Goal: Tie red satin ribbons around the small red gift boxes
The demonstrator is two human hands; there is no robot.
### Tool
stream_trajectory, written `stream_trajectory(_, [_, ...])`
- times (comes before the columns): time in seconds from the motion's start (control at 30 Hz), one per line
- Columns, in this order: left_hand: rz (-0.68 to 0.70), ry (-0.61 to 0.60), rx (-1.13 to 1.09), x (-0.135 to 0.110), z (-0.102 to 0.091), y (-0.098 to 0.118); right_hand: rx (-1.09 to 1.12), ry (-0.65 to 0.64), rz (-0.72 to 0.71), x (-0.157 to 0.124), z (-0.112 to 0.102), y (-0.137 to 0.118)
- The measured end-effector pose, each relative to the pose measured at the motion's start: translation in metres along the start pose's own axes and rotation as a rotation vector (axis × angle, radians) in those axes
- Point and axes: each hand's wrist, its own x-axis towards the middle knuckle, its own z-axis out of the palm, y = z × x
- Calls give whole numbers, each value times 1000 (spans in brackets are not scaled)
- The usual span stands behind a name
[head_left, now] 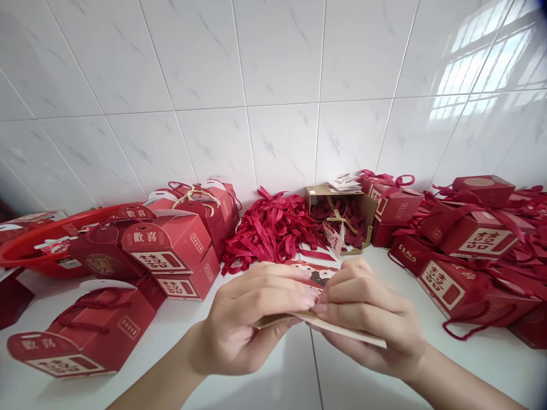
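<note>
A printed cardboard piece (316, 274), red with a dark and white picture on its face and pale brown edges, is held low over the white tiled surface, bent or partly folded. My left hand (252, 313) grips its left side, fingers over the top and thumb beneath. On the other side my right hand (370, 316) is closed around it, with its fingertips meeting those of the left near the middle. Both hands cover much of the piece, so its full shape is hidden. Just beyond it lies a heap of red ribbons (276, 228).
Red gift boxes (160, 245) with rope handles stand at the left, one box (102, 324) nearer me. Behind them is a red plastic basket (43, 262). An open carton (314, 196) holds dark red pieces. Ribbon-tied boxes (478, 233) pile up at the right. A tiled wall (282, 62) rises behind.
</note>
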Motion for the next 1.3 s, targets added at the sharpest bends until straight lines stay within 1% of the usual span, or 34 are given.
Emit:
stream_trajectory(0.1, [1, 34, 11, -4, 2, -1, -10, -18, -24, 2, -2, -1])
stream_trajectory(0.23, [21, 48, 59, -7, 3, -1, -33, -16, -65, 1, -1, 0])
stream_trajectory(0.3, [13, 53, 74, -7, 3, -1, -13, -4, -41, 0, 1, 1])
stream_trajectory(0.37, [4, 41, 114, -7, 2, -1, 44, 17, 46, -1, 4, 2])
stream_trajectory(0.47, [-16, 3, 212, -8, -1, -4, 114, 41, 249, 0, 7, 3])
stream_trajectory(0.53, [-30, -11, 243, -8, -3, -6, 163, 7, 348, 2, 8, 4])
stream_trajectory(0.63, [-57, -50, 294, -7, -5, -8, 261, -68, 428, 4, 8, 4])
stream_trajectory(0.7, [-102, -87, 318, -5, -6, -8, 299, -84, 500, 4, 7, 4])
stream_trajectory(0.77, [-142, -105, 311, -5, -6, -9, 340, -82, 612, 4, 7, 3])
stream_trajectory(0.87, [-130, -73, 285, -6, -4, -11, 431, -88, 796, 5, 7, 2])
stream_trajectory(0.93, [-101, -41, 267, -8, -3, -12, 504, -92, 873, 5, 8, 1])
stream_trajectory(1.0, [-118, -53, 272, -9, -3, -13, 578, -81, 901, 5, 9, 0])
stream_trajectory(1.1, [-185, -95, 311, -10, -2, -12, 625, -20, 871, 3, 10, -1])
stream_trajectory(1.13, [-193, -90, 314, -10, -1, -12, 616, -1, 850, 1, 11, -1])
stream_trajectory(1.2, [-191, -40, 287, -11, 1, -11, 576, 17, 818, -1, 12, -2])
stream_trajectory(1.27, [-224, -1, 188, -11, 4, -9, 560, 16, 806, -2, 12, -3])
stream_trajectory(1.3, [-262, 6, 119, -11, 6, -9, 570, 15, 805, -3, 12, -4])
